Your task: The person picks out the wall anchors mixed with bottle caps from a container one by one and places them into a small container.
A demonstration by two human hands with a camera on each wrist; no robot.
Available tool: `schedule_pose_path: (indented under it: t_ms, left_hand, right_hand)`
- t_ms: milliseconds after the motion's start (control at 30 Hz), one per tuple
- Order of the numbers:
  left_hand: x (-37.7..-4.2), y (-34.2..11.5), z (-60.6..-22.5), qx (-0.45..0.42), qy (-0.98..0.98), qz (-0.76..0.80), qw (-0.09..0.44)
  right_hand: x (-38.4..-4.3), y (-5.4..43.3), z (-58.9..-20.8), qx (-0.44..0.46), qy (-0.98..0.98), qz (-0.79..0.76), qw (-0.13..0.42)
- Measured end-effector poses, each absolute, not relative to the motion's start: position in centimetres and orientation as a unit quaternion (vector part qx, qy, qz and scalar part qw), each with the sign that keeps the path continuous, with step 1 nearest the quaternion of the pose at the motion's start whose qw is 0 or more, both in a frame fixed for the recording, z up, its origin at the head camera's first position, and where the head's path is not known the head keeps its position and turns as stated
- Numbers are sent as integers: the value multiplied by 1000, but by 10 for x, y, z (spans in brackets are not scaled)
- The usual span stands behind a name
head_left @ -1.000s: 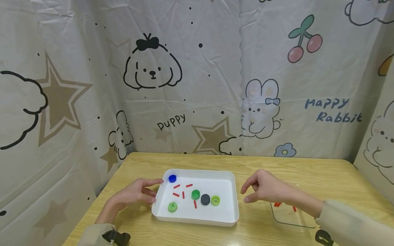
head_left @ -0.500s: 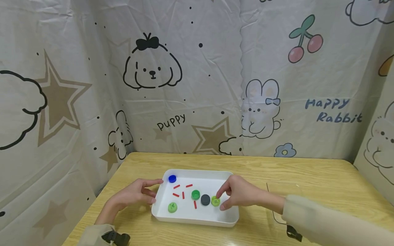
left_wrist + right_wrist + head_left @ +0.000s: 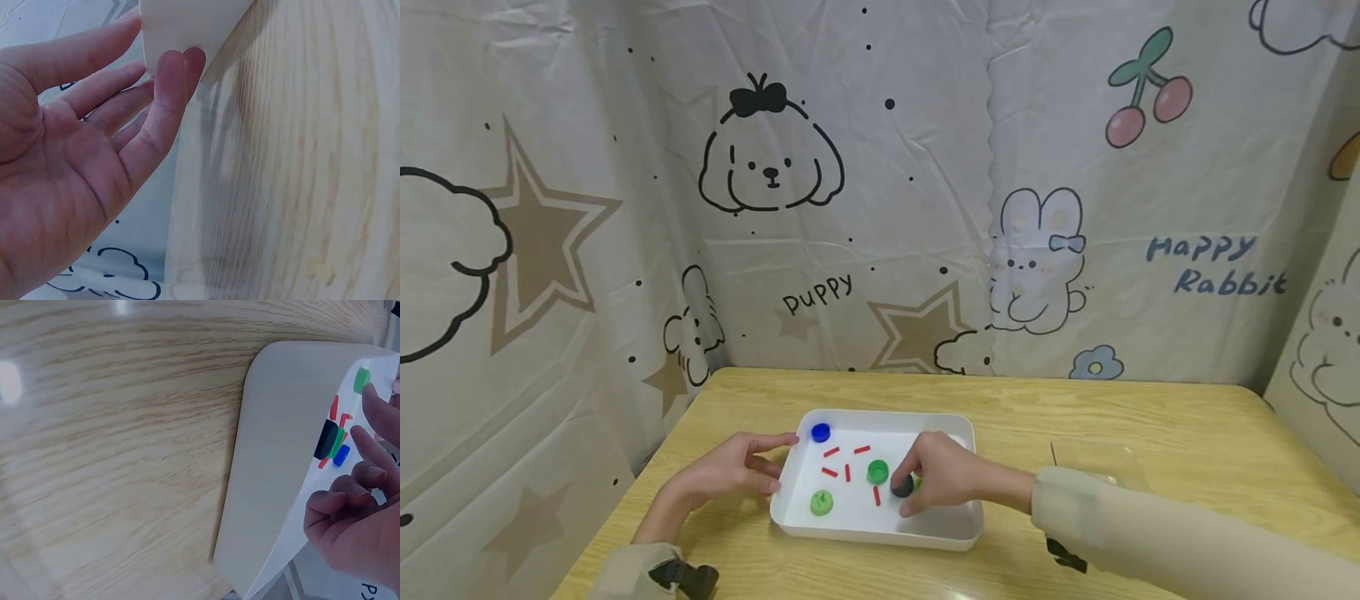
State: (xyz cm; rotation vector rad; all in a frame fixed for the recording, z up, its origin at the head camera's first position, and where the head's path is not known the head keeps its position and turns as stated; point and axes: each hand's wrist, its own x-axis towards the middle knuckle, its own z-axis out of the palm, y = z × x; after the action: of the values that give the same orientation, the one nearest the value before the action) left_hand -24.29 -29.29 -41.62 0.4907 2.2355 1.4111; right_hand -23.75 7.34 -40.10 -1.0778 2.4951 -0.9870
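A white tray (image 3: 850, 537) lies on the table with bottle caps inside. My left hand (image 3: 726, 477) touches its left end, thumb and forefinger spread along the wall; in the left wrist view, fingertips (image 3: 169, 65) meet the tray's corner. Over the tray, my right hand (image 3: 951, 471) has thumb and forefinger spread around a black cap (image 3: 901, 487). A yellow-green cap (image 3: 919, 483) is mostly hidden behind that hand. Left of the black cap sits a dark green cap (image 3: 877, 472). A light green cap (image 3: 822, 502) and a blue cap (image 3: 821, 432) lie farther left.
Several short red sticks (image 3: 847, 473) are scattered among the caps. To the right, a clear container (image 3: 1093, 454) stands on the wooden table (image 3: 1210, 450), partly covered by the right sleeve (image 3: 1097, 508). A patterned curtain (image 3: 880, 208) hangs behind the table.
My right hand has moved left from beside the tray, over the yellow-green cap, to the black cap. The left hand has stayed at the tray's left end.
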Motion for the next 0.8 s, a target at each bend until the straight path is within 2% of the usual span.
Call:
schedule_pose_path:
  t_ms: [800]
  left_hand:
    - [-243, -294, -417, 188, 801, 523, 222]
  right_hand:
    - [-245, 41, -415, -331, 904, -247, 108]
